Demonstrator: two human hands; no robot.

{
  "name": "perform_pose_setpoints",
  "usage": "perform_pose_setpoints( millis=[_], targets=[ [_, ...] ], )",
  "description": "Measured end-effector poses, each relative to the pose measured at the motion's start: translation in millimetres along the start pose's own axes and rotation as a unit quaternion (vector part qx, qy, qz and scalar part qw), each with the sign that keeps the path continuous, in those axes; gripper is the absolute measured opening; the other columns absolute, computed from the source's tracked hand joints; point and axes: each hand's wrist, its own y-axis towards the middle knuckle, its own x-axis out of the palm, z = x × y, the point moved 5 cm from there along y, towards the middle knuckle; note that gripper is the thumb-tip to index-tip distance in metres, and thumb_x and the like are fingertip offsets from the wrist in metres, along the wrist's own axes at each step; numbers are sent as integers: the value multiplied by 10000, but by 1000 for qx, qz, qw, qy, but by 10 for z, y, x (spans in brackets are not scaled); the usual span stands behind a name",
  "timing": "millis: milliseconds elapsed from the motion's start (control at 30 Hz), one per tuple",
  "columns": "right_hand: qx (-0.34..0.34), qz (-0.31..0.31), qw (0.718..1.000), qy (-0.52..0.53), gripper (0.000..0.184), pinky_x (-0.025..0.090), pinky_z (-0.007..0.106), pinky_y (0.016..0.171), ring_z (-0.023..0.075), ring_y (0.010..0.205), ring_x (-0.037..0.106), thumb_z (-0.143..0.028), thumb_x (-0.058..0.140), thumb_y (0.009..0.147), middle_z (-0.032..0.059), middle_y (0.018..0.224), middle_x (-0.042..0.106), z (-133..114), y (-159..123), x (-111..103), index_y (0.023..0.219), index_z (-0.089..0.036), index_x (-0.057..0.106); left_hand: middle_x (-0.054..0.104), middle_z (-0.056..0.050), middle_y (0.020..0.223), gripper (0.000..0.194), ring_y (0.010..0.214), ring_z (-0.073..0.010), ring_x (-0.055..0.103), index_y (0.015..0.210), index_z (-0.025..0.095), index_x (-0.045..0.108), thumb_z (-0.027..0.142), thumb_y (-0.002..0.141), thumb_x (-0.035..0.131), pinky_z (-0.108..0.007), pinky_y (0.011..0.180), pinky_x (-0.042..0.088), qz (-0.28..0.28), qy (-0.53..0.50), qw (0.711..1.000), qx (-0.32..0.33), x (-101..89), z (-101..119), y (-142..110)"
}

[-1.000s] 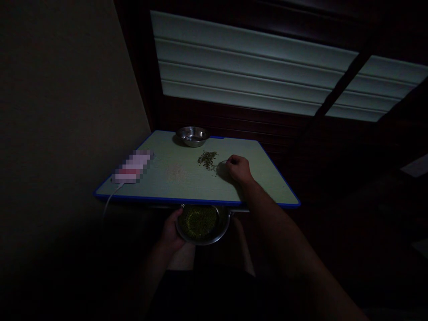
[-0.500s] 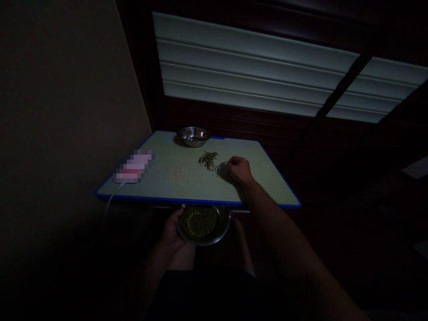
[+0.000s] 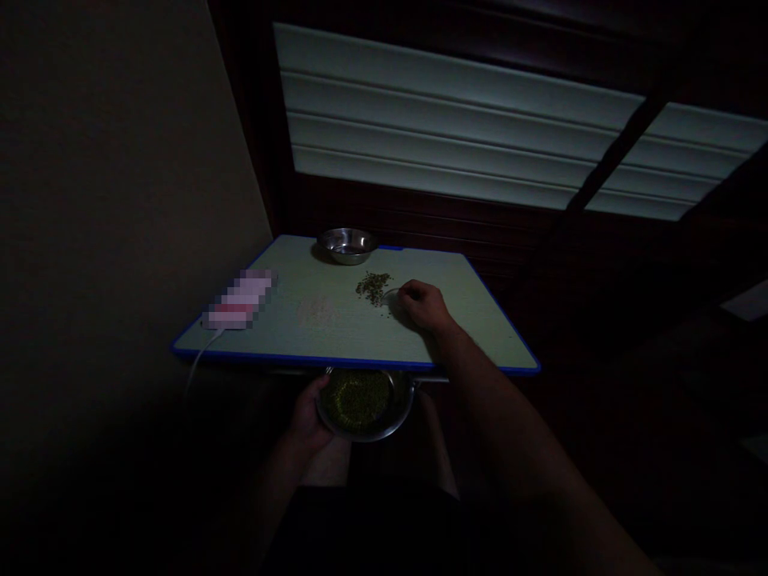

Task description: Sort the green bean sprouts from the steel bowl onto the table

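My left hand (image 3: 309, 416) grips the rim of a steel bowl (image 3: 403, 410) filled with small green beans, held just below the table's near edge. My right hand (image 3: 423, 306) rests on the pale green tabletop (image 3: 336, 332) with its fingers curled in, right beside a small heap of dark green beans (image 3: 373, 286). What the curled fingers hold, if anything, is hidden. A faint patch of pale grains (image 3: 316, 310) lies left of the heap.
An empty steel bowl (image 3: 347, 244) stands at the table's far edge. A blurred pink object (image 3: 238, 299) with a white cable (image 3: 197, 362) lies at the left. The room is dark, with a wall on the left and slatted window panels behind.
My right hand has slid a little left, closer to the heap of beans. The left hand and its bowl have stayed put.
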Motion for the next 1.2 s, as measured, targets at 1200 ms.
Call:
perform_pose_setpoints(
  millis=[1200],
  targets=[
    [28, 4, 998, 48, 148, 385, 265, 625, 138, 630, 511, -303, 526, 658, -15, 614, 594, -19, -6, -19, 660, -180, 610, 769, -78, 743, 158, 836, -273, 727, 809, 152, 718, 164, 772, 565, -450, 926, 513, -10, -12, 1000, 8, -20, 4, 19]
  ],
)
